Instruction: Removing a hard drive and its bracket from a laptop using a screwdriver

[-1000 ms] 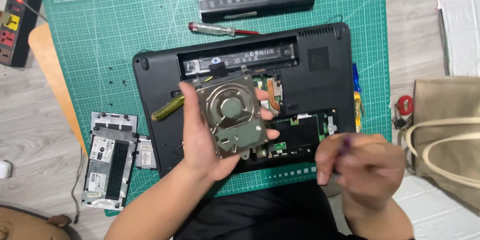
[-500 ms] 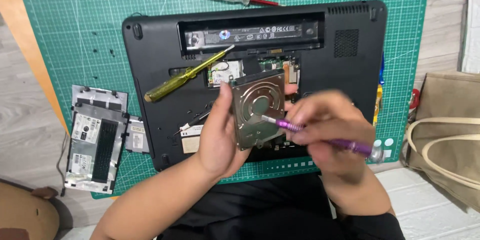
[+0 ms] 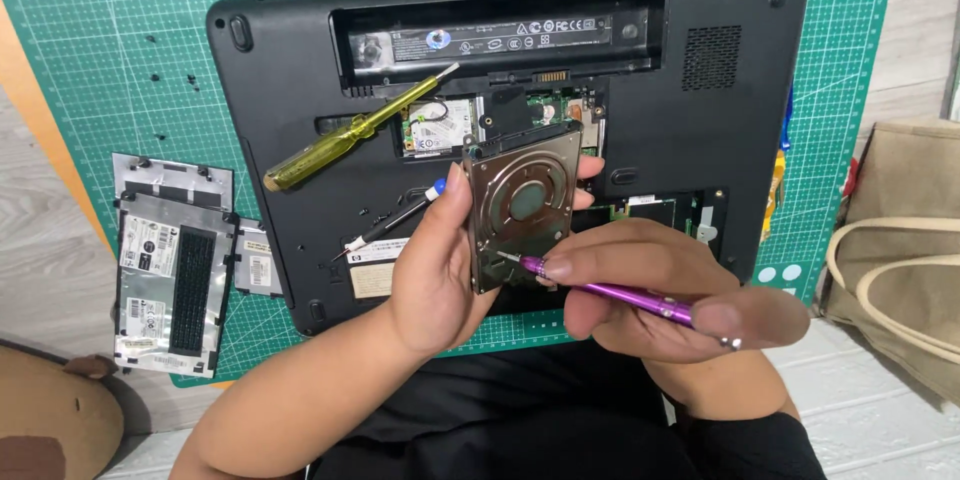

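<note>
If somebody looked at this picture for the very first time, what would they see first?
Probably the shiny metal hard drive in the middle, held upright in the left hand. The right hand points a purple screwdriver at its lower edge. Behind them a black laptop lies opened, bottom up, on a green cutting mat, a yellow screwdriver resting on it.

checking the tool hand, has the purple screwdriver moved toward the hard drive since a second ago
Yes. The purple screwdriver in the right hand came left over the laptop; its tip now meets the hard drive.
</note>
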